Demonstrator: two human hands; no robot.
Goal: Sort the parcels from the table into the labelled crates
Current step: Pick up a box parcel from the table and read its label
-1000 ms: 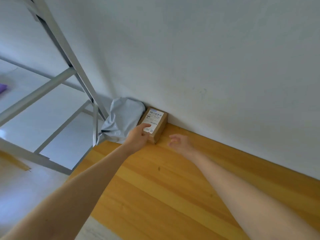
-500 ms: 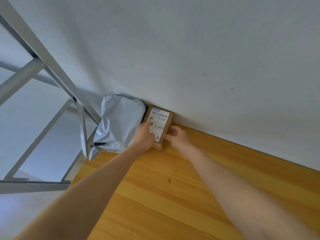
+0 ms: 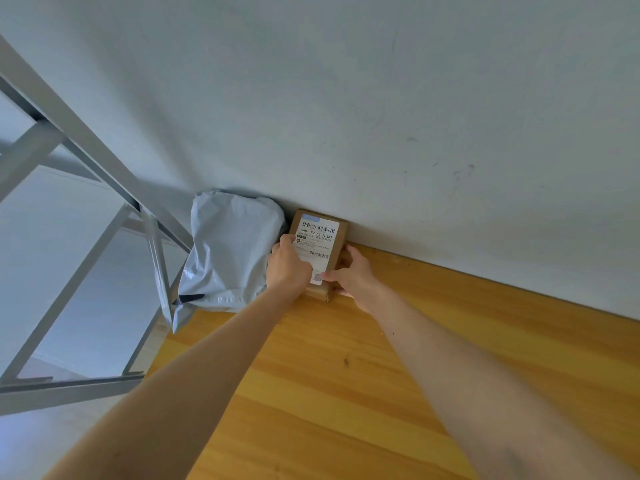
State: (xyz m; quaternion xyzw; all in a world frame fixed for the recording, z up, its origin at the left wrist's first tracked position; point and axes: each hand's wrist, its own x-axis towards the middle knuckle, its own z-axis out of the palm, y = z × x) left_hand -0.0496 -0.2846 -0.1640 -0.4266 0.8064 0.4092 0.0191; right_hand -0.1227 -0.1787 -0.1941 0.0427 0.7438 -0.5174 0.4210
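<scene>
At the far corner of the wooden surface [image 3: 346, 393], we hold a small cardboard parcel [image 3: 338, 234] between both hands. It lies flat with its far end against the pale wall [image 3: 346, 98]. Our left hand [image 3: 287, 268] clasps its left edge, knuckles up, fingers curled over onto the white shipping label [image 3: 317, 237]. Our right hand [image 3: 353, 275] takes the opposite side, thumb pressed on the top near the label's lower corner and fingers wrapped along the right edge. The label faces up, with barcodes and printed lines showing.

Just to the left lies a grey mailer bag [image 3: 228, 251], plump and crinkled. It touches the wall at its far end, and its near end hangs a little past the surface's left edge. Whether the bag and the cardboard parcel touch we cannot tell, since our left hand covers the gap.

Beyond the bag, a grey metal frame [image 3: 86, 140] of slanted bars stands off the left side.
</scene>
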